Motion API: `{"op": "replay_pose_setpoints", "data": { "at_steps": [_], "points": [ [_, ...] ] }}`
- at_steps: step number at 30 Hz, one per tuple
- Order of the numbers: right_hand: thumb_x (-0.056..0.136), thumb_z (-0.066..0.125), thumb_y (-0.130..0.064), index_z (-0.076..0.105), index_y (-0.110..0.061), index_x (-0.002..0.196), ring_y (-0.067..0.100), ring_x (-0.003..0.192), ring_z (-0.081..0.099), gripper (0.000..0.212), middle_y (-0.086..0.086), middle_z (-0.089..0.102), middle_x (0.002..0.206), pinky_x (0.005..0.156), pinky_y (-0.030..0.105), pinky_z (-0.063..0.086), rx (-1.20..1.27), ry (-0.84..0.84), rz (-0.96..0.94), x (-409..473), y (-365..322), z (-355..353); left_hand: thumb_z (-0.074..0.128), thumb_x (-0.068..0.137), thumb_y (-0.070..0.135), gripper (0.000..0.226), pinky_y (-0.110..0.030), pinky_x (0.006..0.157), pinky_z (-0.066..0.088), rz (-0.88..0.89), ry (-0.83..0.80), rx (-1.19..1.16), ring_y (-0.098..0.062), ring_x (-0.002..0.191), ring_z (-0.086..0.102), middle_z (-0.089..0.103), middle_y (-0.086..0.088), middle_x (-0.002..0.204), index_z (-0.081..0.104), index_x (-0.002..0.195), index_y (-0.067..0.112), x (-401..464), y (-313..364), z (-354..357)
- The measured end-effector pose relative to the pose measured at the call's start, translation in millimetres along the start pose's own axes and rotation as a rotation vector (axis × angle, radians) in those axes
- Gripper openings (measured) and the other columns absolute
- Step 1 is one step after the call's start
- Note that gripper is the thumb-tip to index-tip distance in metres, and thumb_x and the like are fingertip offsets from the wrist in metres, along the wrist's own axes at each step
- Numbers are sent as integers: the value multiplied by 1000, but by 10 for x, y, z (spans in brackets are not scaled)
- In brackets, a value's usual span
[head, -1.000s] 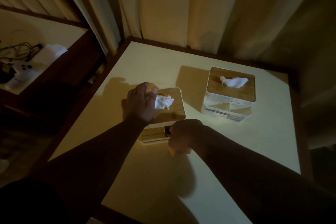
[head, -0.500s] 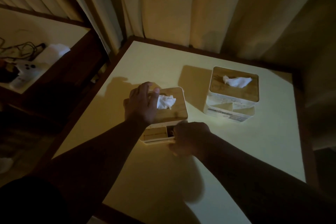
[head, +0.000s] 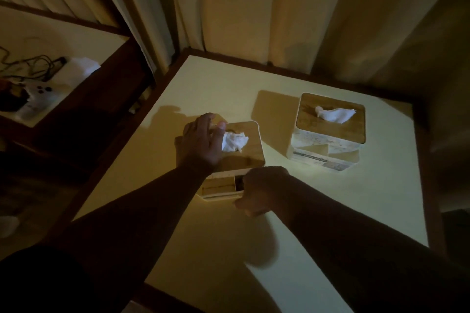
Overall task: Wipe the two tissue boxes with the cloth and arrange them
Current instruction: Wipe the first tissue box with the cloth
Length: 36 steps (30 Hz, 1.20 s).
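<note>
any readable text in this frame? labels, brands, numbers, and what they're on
No text here can be read.
Far tissue box: a dark strip label along its lower front, lettering too small and blurred to read.
Near tissue box: no print visible; the left hand and right hand cover parts of it.

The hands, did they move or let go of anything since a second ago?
Hardly anything changed. The left hand still rests on top of the near tissue box; the right hand stays at its front corner. The far tissue box has not moved.
</note>
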State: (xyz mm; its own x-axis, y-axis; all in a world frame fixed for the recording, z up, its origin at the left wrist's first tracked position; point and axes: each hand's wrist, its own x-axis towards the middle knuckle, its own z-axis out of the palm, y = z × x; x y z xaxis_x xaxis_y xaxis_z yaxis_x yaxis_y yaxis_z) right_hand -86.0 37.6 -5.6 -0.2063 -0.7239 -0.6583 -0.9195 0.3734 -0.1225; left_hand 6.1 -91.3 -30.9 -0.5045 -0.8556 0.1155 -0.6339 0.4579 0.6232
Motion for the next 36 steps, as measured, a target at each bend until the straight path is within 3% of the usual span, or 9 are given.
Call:
{"op": "replay_pose_setpoints", "data": {
  "at_steps": [6,12,16,20,23,25,28,31,36],
  "points": [
    [87,69,-46,67,-21,108,16,82,63,33,-2,62,89,69,31,49,-124,73,-12,34,-49,139,17,87,68,72,-53,105,39,-8,-6,13,-24,127,51,60,1,135,52,133,25,-8,0,-2],
    [88,66,-47,65,-21,110,12,75,60,34,-3,62,89,61,27,43,-8,47,-18,22,11,107,14,86,68,72,-48,107,33,-27,-25,26,-21,131,46,57,4,138,51,134,29,7,-16,28],
    [90,65,-34,62,-21,102,5,67,61,18,-9,62,81,54,20,42,282,158,-63,-126,114,192,12,85,69,75,-46,106,29,-33,-42,18,-21,133,44,54,3,142,49,136,29,19,-36,28],
    [95,58,-32,66,-30,114,4,75,65,20,-12,69,89,66,23,53,501,383,-126,-304,269,329,12,86,68,72,-46,104,30,-41,-37,2,-19,130,46,56,4,137,50,133,29,16,-45,26],
    [97,61,-18,72,-23,107,16,70,73,15,-3,75,83,67,36,62,1075,423,-154,-420,388,399,13,87,66,69,-44,101,30,-19,-30,16,-19,127,48,58,4,134,52,130,28,9,-47,27],
    [101,59,-10,68,-2,106,13,56,67,13,4,72,74,52,31,56,1489,455,-101,-530,447,428,12,89,65,68,-46,102,31,-35,-20,25,-20,126,49,59,4,133,52,129,28,2,-44,48],
    [101,58,-23,68,-10,104,7,52,49,17,0,61,70,48,26,39,1625,460,87,-651,543,508,5,91,66,74,-50,103,35,-129,24,-8,-22,127,50,58,1,135,53,131,26,-82,7,117],
    [99,57,-24,67,-6,115,11,54,38,26,5,49,74,50,26,33,1980,384,69,-741,604,565,5,97,60,67,-50,99,40,-146,74,9,-24,129,48,55,-1,137,50,132,25,-244,39,207],
    [96,55,-31,65,-9,105,12,53,39,26,2,51,69,49,26,31,1943,526,-59,-854,517,594,4,91,62,73,-51,100,35,-208,67,-79,-24,132,43,51,2,141,50,134,26,-272,133,149]
  ]
}}
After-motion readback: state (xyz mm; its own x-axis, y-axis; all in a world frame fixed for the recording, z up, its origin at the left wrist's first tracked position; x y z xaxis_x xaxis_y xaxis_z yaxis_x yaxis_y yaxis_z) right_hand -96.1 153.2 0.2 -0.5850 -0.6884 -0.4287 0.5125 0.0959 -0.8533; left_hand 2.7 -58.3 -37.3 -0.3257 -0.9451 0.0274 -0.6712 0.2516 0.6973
